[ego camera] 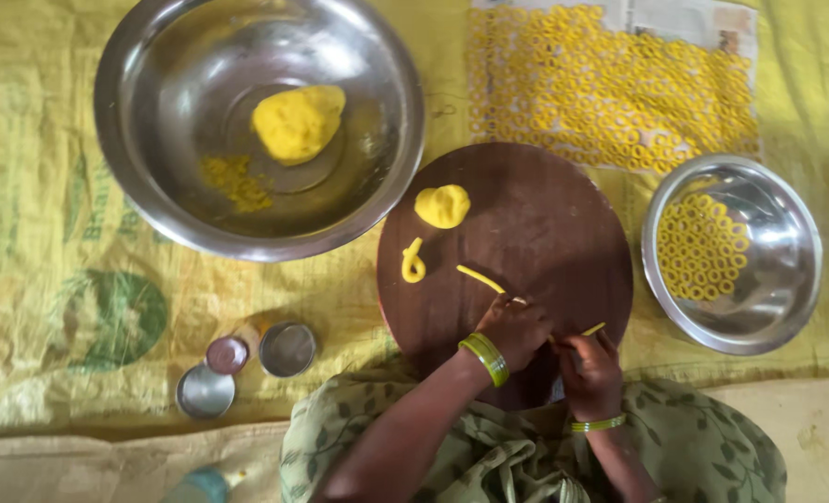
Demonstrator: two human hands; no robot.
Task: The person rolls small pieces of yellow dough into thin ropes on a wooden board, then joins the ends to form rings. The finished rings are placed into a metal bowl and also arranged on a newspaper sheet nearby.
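Yellow sacking (51, 233) is covering the floor under everything you are working on, and a round dark wooden board (526, 233) is lying on it directly ahead of your hands. Your left hand (515, 328) is resting on the near part of the board with its fingers curled down over one end of a thin yellow dough strand (480, 278), which is running away from the hand toward the far left. Your right hand (589, 365) is sitting just beside the left, fingers closed in a pinch on a short strand piece (594, 329) that is poking out past the fingertips. Green bangles are circling both wrists.

Farther out from your left hand, a small curled dough loop (413, 262) is lying on the board, and beyond that a small dough lump (442, 206) is sitting near the board's far edge. Well beyond and to the left, a large steel bowl (153, 186) is holding a bigger dough ball (298, 122) and some yellow crumbs. To the right of your right hand, a smaller steel bowl (778, 251) is holding a layer of finished dough rings (701, 247). Far ahead of that hand, many more rings are lying spread on a sheet of newspaper (694, 19). To the left of your left hand, three small round tins (287, 348) are standing close together on the sacking.
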